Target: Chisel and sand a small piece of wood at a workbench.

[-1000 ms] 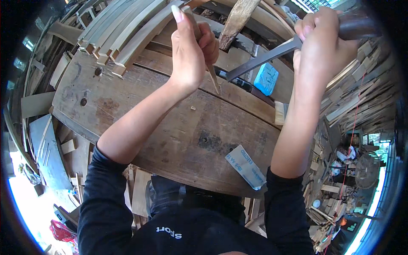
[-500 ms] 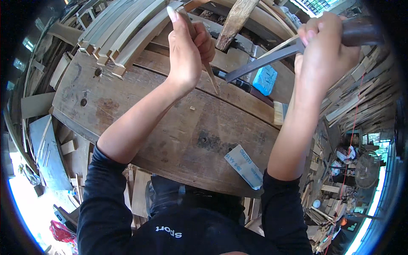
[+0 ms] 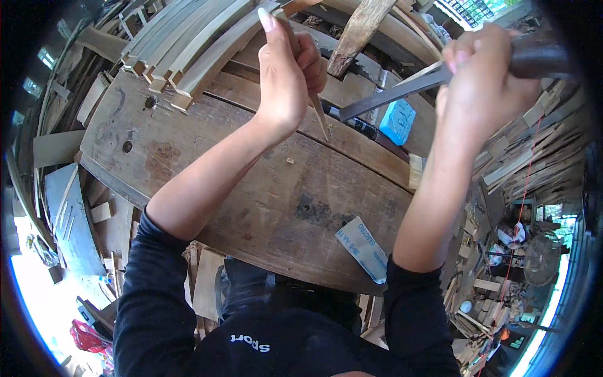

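My left hand (image 3: 286, 78) is closed around a narrow strip of wood (image 3: 320, 116), thumb raised along it. The strip slants down to a thin end at the workbench (image 3: 245, 182); its upper part is mostly behind my fingers. On the right, my right hand (image 3: 480, 81) is wrapped round a chisel (image 3: 396, 93), with the dark handle showing beyond my fist. Its flat metal blade points left and slightly down, and its tip appears just right of the strip, with a small gap between them in this view. A small wood chip (image 3: 290, 161) lies on the bench.
Several curved wooden pieces (image 3: 207, 60) lie at the bench's far left. Beyond the blade are a blue block (image 3: 397, 121), a brush (image 3: 416, 169) and a rough wooden billet (image 3: 361, 34). A pale printed strip (image 3: 362, 249) lies near the front edge. Stacked boards (image 3: 534, 138) fill the right.
The whole view has shifted slightly, so the bench and both hands sit a little further right. Both grips look the same, and the chisel tip remains beside the wooden strip.
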The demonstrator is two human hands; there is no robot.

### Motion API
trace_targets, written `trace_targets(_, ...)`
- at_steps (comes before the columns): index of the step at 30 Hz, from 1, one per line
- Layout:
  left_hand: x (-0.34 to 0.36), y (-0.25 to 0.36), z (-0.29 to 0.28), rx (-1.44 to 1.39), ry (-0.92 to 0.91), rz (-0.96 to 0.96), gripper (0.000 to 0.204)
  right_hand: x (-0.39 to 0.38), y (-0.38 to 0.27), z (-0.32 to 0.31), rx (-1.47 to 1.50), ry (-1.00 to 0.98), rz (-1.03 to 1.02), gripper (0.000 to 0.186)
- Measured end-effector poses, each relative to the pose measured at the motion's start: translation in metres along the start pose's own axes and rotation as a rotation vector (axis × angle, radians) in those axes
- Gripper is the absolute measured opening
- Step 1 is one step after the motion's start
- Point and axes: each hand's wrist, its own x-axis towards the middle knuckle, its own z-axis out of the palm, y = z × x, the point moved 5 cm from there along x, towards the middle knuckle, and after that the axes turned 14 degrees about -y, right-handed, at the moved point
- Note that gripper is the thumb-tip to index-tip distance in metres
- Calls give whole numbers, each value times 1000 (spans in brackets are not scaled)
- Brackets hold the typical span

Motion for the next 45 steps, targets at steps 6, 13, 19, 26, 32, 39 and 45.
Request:
trace_targets(6,-3,-3,-5,-17,43,-29,65,-30,33,13,-30,47,141,15)
trace_targets(13,-2,2,1,-19,15,-17,66,-4,3,2,-18,5,32,12)
trace_targets(19,-1,0,-2,0,14,-10,65,-32,24,20,-82,42,138,14)
trace_targets(26,-2,0,-1,52,4,4,65,-31,25,27,-13,-53,105,13)
trace_targets(32,0,-1,-3,9,-1,1,66,-28,26,33,67,-135,112,14)
trace_targets(39,1,-2,-1,-8,12,-7,68,-26,32,29,144,-170,141,15)
trace_targets(45,0,0,0,35,-35,7,67,-26,27,39,189,-266,117,14)
